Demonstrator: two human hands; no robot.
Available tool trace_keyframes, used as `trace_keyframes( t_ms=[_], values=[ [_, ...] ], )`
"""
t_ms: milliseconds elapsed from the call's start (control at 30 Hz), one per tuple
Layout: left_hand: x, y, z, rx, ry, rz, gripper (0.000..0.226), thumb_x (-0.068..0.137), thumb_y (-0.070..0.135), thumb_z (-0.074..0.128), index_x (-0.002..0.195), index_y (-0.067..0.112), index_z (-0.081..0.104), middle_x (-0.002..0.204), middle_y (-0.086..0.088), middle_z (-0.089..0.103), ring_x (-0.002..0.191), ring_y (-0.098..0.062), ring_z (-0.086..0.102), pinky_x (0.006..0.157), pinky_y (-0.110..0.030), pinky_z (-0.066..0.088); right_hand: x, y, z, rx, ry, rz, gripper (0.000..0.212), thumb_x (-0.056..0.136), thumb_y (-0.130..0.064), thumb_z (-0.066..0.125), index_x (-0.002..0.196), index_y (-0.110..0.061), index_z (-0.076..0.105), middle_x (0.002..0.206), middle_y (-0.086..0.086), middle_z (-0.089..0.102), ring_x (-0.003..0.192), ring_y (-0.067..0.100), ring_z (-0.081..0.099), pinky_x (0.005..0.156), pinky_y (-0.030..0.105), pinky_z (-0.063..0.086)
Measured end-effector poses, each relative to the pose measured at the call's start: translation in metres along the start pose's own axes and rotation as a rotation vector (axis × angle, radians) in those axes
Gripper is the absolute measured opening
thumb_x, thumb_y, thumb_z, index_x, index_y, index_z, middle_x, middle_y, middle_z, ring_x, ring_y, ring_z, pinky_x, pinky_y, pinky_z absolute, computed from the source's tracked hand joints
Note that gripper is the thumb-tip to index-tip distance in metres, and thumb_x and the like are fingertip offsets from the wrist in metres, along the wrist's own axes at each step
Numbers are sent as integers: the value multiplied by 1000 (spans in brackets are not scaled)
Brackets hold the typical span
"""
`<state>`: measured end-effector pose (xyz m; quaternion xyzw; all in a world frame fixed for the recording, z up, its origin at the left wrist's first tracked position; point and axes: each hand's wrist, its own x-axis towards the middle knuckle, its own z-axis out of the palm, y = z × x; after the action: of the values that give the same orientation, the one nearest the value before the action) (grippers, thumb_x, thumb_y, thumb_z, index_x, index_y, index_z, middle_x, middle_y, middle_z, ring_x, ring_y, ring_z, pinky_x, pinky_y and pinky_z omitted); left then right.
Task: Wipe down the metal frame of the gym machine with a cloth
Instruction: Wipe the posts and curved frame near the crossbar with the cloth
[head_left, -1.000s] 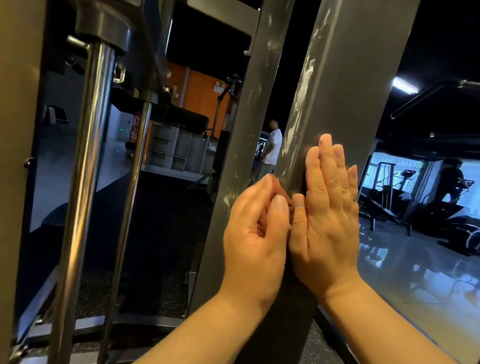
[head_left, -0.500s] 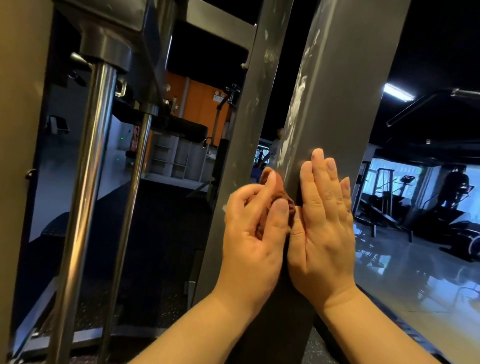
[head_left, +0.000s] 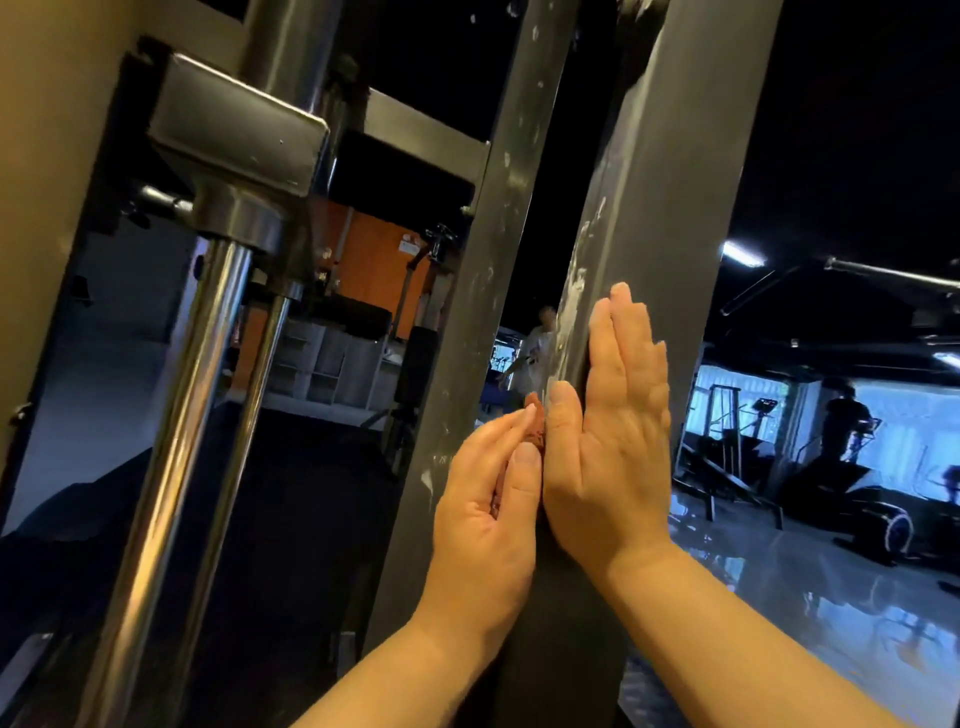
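Note:
A wide grey metal upright (head_left: 670, 218) of the gym machine fills the middle right, its left edge streaked with white scuffs. My right hand (head_left: 610, 441) lies flat on it, fingers straight and pointing up. My left hand (head_left: 493, 509) is beside it on the upright's left edge, its fingers and thumb pinching a small reddish-brown cloth (head_left: 535, 423). Most of the cloth is hidden between my hands. A second, narrower grey upright (head_left: 483, 291) stands just to the left.
Two chrome guide rods (head_left: 176, 457) run down at left under a grey steel block (head_left: 234, 140). A person in a white shirt (head_left: 535, 353) stands far behind the uprights. Treadmills and a dark figure (head_left: 844, 421) are at the right on a shiny floor.
The view has tilted upward and both hands have slid up the upright. The cloth shows less now, tucked deeper between my left fingers and my right hand.

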<state>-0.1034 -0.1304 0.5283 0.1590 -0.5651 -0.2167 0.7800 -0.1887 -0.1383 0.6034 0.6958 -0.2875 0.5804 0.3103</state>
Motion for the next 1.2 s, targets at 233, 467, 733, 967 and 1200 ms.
trace_keyframes(
  t_ms=[233,467,733,967,1200],
  values=[
    [-43,-27,-6,96,64,75,48,96,44,56,143,53,51,147,25,55,134,-1,55,101,-13,48,-6,4,2,105,7,0,58,104,-18,34,160,-8,24,171,3,16,158,17,9,129,44,6],
    [4,-16,-4,4,-45,150,46,103,35,51,147,25,55,149,18,54,140,-9,52,112,-32,48,-7,12,-5,111,-38,-55,56,104,-17,36,158,-4,27,170,6,19,158,19,11,129,43,10],
    [-9,-22,-6,-12,-37,194,44,104,26,51,148,23,55,150,12,57,137,-14,56,104,-26,52,-12,13,-3,46,-34,-101,55,105,-16,37,156,2,28,168,13,22,158,25,14,128,49,13],
    [16,-3,0,-147,-123,124,44,103,10,50,147,16,54,149,11,58,139,-8,53,110,-22,46,-16,16,-5,148,-24,-89,54,102,-12,37,154,3,33,166,14,25,157,26,16,127,53,15],
    [-3,-15,-5,-108,-94,152,47,102,9,53,148,16,52,153,11,55,143,-13,51,113,-29,46,-16,14,-4,143,7,-78,53,103,-13,38,153,3,36,165,13,29,157,25,19,126,54,18]
  ],
)
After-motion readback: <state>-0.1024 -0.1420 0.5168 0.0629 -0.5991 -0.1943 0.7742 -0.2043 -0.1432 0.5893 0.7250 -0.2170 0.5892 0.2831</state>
